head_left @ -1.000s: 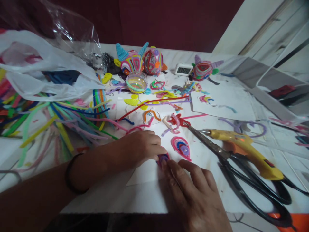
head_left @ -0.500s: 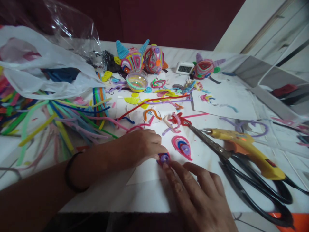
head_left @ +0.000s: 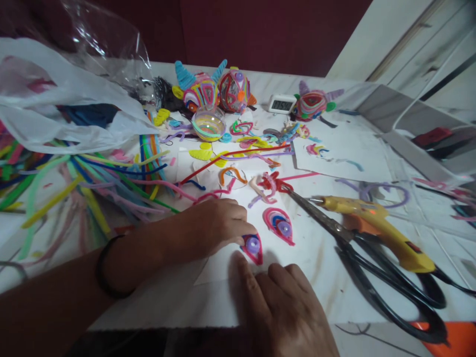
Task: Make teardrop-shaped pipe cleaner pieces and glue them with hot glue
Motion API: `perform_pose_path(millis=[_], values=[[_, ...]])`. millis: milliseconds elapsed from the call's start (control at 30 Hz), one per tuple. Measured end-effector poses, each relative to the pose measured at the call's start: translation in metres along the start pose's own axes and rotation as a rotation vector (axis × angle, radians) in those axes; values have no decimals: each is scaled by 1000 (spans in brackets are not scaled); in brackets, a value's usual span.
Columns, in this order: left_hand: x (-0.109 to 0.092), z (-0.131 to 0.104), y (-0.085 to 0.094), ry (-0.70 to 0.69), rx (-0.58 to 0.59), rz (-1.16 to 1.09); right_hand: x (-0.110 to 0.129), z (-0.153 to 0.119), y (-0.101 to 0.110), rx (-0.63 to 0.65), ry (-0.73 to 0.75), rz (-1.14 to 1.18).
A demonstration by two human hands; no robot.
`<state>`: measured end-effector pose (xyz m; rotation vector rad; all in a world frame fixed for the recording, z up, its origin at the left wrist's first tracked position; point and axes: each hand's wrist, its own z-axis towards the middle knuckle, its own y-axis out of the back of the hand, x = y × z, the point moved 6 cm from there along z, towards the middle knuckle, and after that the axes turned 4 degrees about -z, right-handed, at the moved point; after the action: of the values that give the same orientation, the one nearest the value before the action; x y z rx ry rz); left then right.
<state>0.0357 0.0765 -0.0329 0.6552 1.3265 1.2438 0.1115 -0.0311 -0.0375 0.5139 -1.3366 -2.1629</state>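
Observation:
A teardrop-shaped pipe-cleaner eye [head_left: 253, 245], pink-edged with blue and a purple coil, lies on white paper [head_left: 219, 267]. My left hand [head_left: 223, 223] has its fingers closed at the eye's upper left edge, covering part of it. Just below, my right hand [head_left: 282, 302] points with its index finger stretched out, the other fingers curled; it holds nothing. The index tip is left of the eye's lower end and seems apart from it. A second, similar pipe-cleaner eye [head_left: 278, 225] lies to the upper right.
Scissors [head_left: 344, 235] and a yellow hot glue gun [head_left: 386, 233] lie at the right. Loose pipe cleaners [head_left: 92, 188] and a plastic bag [head_left: 74, 134] fill the left. At the back stand decorated balls [head_left: 203, 91], a clear bowl [head_left: 208, 124] and a digital timer [head_left: 281, 104].
My right hand has drawn back toward me and left, off the eye, and its other fingers have curled. More of the eye shows. My left hand stays at its edge.

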Motion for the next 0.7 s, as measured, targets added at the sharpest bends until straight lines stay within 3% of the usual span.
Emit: perform_pose_path(millis=[333, 700], values=[[1, 1, -1, 20, 9, -25, 3, 7, -1, 31, -95, 0], [2, 1, -1, 30, 2, -40, 4, 8, -1, 34, -63, -57]])
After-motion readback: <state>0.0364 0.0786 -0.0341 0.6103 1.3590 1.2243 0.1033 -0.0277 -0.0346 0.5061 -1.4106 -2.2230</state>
